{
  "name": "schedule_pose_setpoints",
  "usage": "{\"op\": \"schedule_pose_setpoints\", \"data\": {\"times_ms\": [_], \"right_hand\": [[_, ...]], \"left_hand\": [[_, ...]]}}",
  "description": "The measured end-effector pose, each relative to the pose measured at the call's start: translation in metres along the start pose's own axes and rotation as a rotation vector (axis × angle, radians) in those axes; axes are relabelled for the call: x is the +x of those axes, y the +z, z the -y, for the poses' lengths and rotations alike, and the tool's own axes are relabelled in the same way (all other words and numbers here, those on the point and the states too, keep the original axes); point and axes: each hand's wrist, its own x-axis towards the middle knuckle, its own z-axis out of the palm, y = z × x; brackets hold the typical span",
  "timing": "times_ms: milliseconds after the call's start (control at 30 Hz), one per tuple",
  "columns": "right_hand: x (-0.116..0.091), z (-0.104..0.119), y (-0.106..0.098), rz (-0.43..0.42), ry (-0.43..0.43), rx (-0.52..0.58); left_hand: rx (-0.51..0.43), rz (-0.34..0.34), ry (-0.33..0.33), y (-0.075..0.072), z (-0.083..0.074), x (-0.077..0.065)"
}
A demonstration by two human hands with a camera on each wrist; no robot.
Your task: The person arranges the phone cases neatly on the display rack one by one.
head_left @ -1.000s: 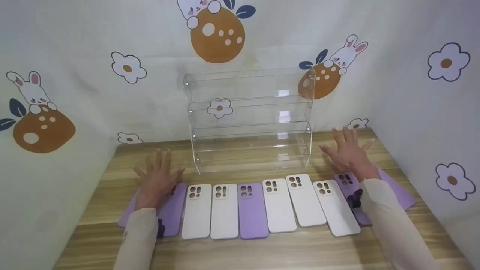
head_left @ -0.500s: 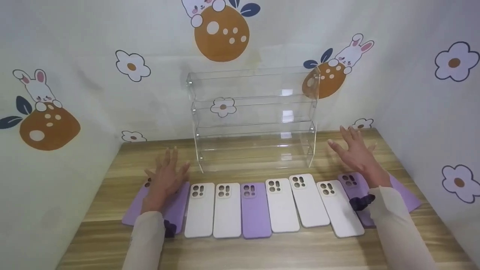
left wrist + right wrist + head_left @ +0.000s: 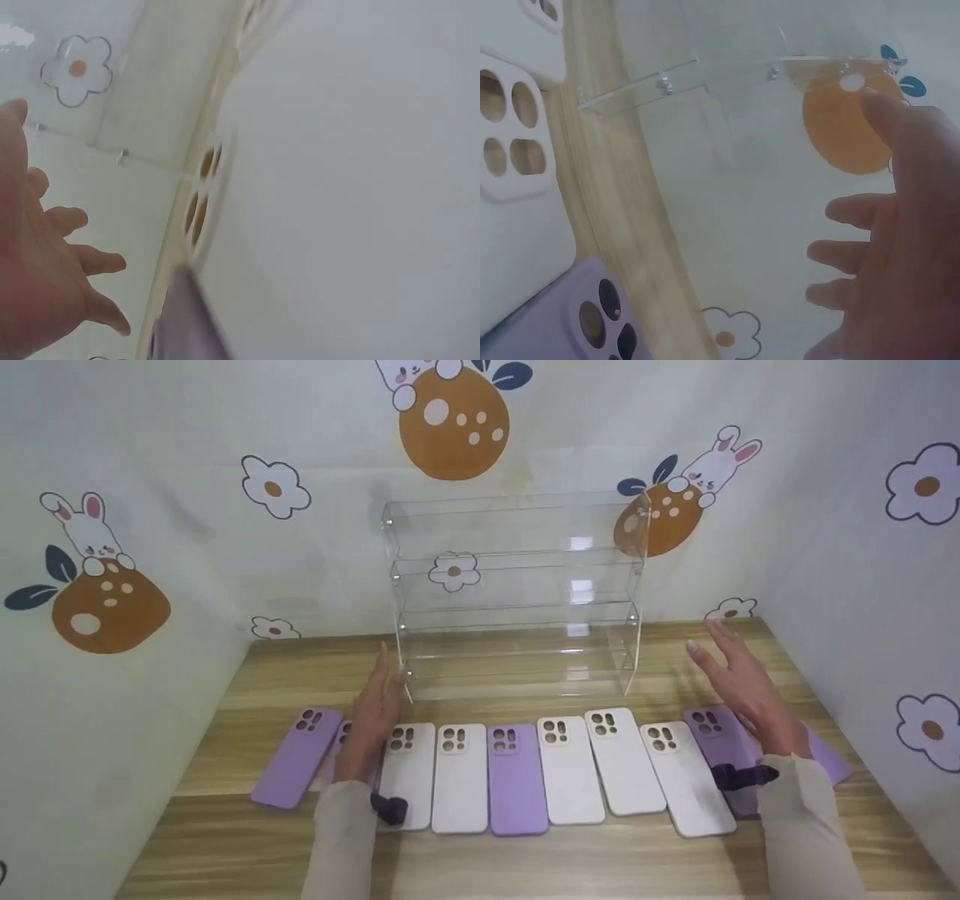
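Note:
A row of purple and white phone cases lies on the table, camera cutouts toward the back. My left hand [image 3: 375, 705], fingers straight, hovers over the left part of the row, hiding much of a purple case beside a white phone case [image 3: 412, 787]. That white case fills much of the left wrist view, with the left hand [image 3: 45, 277] spread and holding nothing. My right hand [image 3: 742, 686] is held with extended fingers above a purple phone case [image 3: 720, 750] at the right. In the right wrist view the right hand [image 3: 900, 232] also holds nothing.
Behind the row stands a clear acrylic tiered display rack [image 3: 517, 641]. More cases include a leftmost purple phone case [image 3: 292, 765] and a middle purple phone case [image 3: 517, 787]. A cloth [image 3: 337, 540] printed with flowers and rabbits covers the walls around the wooden table [image 3: 480, 870].
My left hand has moved right and turned onto its edge, uncovering the leftmost purple case. The right hand has shifted slightly right and tilted. The head view has turned a little left.

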Motion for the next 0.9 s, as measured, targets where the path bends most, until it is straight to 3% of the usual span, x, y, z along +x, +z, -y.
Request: {"op": "schedule_pose_setpoints", "data": {"times_ms": [167,333,600,767,900], "right_hand": [[-0.010,-0.011,-0.009,-0.006,0.057,0.033],[-0.020,-0.027,-0.018,0.000,0.145,0.062],[-0.026,-0.054,-0.020,-0.005,0.176,-0.008],[-0.028,-0.068,-0.020,-0.028,0.162,-0.051],[-0.029,-0.079,-0.021,-0.018,0.190,-0.068]], "left_hand": [[-0.184,-0.050,-0.008,0.019,-0.006,0.005],[-0.283,-0.094,-0.030,0.028,-0.006,0.007],[-0.270,-0.238,-0.098,0.034,-0.003,0.005],[-0.291,-0.244,-0.125,0.032,-0.004,0.003],[-0.255,-0.241,-0.142,0.029,-0.007,0.005]]}}
